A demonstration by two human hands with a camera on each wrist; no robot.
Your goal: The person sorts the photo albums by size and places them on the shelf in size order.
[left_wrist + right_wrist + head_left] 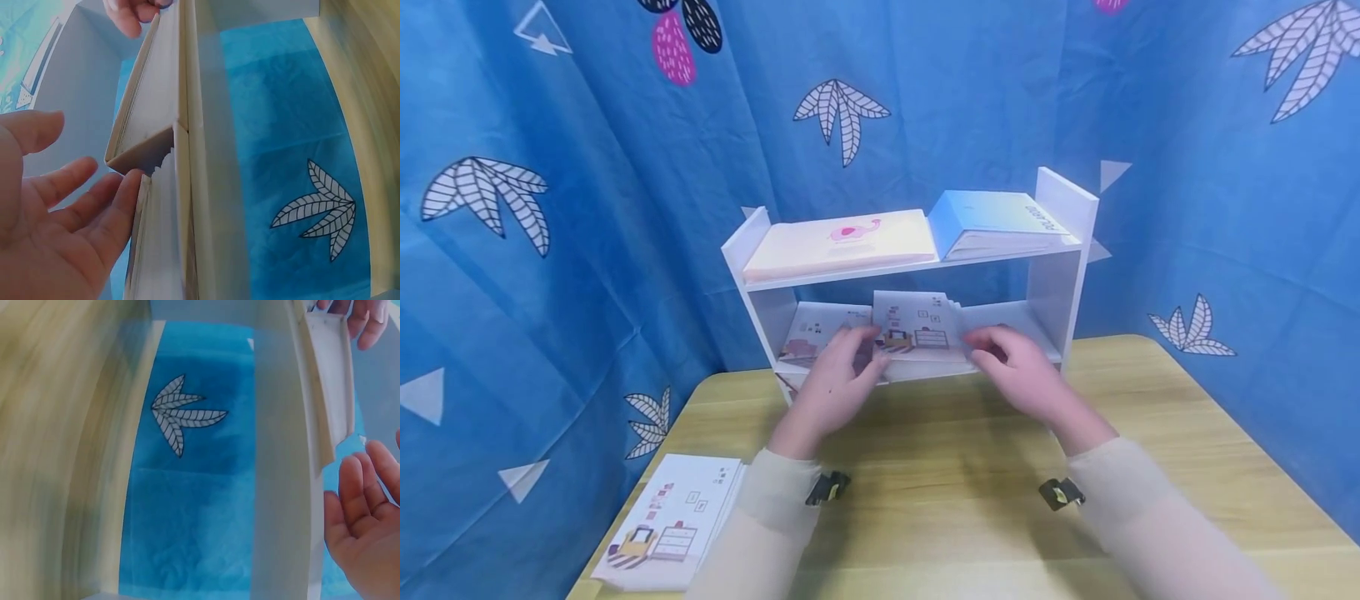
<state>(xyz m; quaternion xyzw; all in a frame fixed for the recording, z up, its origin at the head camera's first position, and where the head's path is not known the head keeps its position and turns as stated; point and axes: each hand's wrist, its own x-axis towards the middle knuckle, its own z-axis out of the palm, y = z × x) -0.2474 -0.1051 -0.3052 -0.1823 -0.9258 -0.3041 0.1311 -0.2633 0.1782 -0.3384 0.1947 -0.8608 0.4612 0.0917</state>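
Observation:
On the lower level of a white two-tier shelf, a photo album with a printed room scene lies flat, between my two hands. My left hand is at its left edge, near another album lying beside it. In the left wrist view, the fingers of this left hand are loosely bent, fingertips at the corner where both albums meet. My right hand is by the middle album's right edge. In the right wrist view, this right hand has relaxed fingers and grips nothing.
On the upper level lie a pale album with a pink elephant and a blue album. Another room-scene album or stack lies at the front left of the wooden table. A blue patterned curtain surrounds the table.

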